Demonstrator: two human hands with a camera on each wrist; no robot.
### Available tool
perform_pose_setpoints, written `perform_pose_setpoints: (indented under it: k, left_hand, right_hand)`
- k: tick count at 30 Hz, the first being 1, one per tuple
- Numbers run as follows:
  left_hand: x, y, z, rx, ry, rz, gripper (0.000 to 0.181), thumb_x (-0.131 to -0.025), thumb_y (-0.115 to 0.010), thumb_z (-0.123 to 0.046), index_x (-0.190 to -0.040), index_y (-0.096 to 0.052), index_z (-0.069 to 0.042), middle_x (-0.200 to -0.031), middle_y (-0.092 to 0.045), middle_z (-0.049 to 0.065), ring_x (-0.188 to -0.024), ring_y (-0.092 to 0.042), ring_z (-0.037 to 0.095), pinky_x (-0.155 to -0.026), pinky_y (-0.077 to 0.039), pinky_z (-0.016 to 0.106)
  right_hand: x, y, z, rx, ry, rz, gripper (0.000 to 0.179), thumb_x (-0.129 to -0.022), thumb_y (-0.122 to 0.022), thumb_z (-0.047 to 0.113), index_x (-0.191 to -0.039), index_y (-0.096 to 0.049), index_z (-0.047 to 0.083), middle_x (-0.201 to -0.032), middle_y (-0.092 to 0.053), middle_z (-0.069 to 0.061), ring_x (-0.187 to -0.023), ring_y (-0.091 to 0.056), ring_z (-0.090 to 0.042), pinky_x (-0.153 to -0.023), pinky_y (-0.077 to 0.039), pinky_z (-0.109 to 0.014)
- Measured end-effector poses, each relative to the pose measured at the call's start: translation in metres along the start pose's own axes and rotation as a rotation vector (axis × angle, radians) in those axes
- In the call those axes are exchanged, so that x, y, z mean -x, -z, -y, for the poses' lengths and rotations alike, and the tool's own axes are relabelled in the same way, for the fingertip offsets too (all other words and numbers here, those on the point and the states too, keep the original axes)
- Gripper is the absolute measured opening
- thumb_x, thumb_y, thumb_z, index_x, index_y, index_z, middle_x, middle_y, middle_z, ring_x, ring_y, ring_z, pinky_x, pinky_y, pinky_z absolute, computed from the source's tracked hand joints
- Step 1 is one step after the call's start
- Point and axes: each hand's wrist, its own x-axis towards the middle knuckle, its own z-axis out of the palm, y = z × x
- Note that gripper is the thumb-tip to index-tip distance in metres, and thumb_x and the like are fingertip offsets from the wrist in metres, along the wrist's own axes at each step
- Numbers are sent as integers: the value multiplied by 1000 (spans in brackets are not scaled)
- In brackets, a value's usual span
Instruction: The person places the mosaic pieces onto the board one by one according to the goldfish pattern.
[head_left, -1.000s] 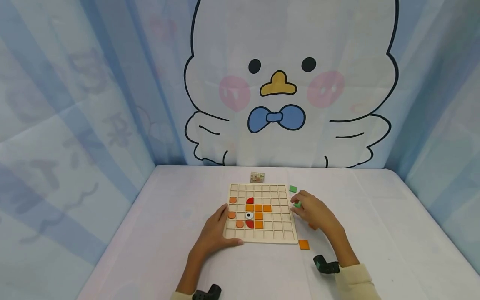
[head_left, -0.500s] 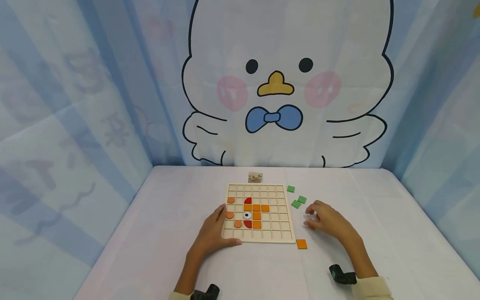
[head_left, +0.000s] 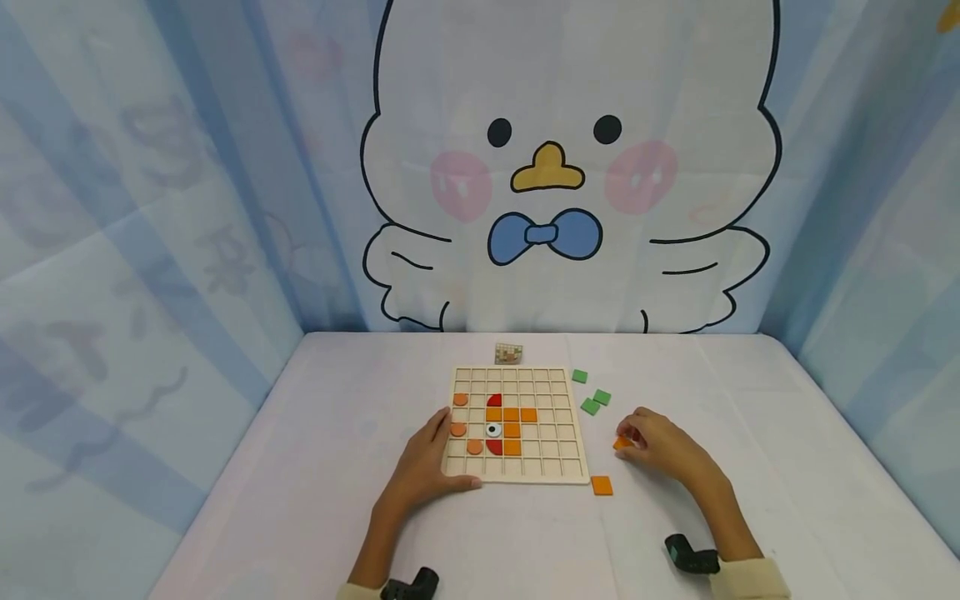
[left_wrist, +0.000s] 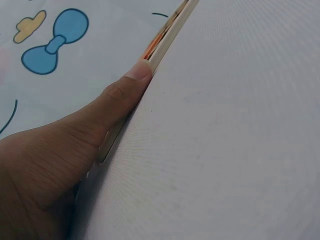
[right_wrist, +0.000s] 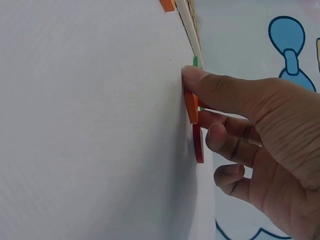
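A pale square grid board (head_left: 551,471) lies on the table, with orange square tiles (head_left: 512,415), orange discs (head_left: 475,447), red quarter-round pieces (head_left: 494,447) and a white eye disc (head_left: 493,430) in its cells. My left hand (head_left: 423,467) rests at its front left corner, thumb straight along the front edge, fingers against the left side. To the right of the board, my right hand (head_left: 663,446) pinches a loose orange square tile (right_wrist: 191,105) between thumb and fingers, low over the table. A red piece (right_wrist: 198,143) shows beside that tile in the right wrist view.
Several green square tiles (head_left: 590,407) lie off the board's right side. Another orange square tile (head_left: 602,485) lies by its front right corner. A small patterned card (head_left: 508,354) is behind the board. A printed curtain (head_left: 555,292) stands beyond the table.
My right hand has moved from the green tiles to the right and nearer, and now pinches the orange square tile. The left hand stays at the board. The view shifts slightly.
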Motion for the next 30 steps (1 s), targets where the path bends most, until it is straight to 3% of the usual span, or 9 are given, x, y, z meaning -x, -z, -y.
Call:
perform_pose_setpoints:
  k: [9,19,30]
  left_hand:
    - [0,-2,0,3,11,19,126,-63,-77,-71,-156,-21,-8,-163,-19,9,-145,-29,30,-117,-31,50]
    - [1,1,0,10,1,8,124,-64,-78,-69,-156,-22,-7,-163,-20,10,-144,-30,30,-116,-31,51]
    - [0,1,1,0,-10,-1,124,-64,-78,-69,-155,-23,-6,-163,-20,10,-144,-30,30,-116,-32,51]
  right_hand:
    - [6,-3,-5,33,-34,-37,29,-76,-83,29,-92,-67,10,-80,-52,2,-75,-48,-13,-66,-47,-26]
    - [3,-7,-5,-21,8,-57,19,-80,-80,17,-92,-68,8,-83,-55,2,-75,-48,-12,-65,-48,-22]
    - [-4,-9,-4,4,33,-60,19,-80,-80,19,-91,-68,9,-85,-56,3,-73,-47,-10,-63,-45,-20]
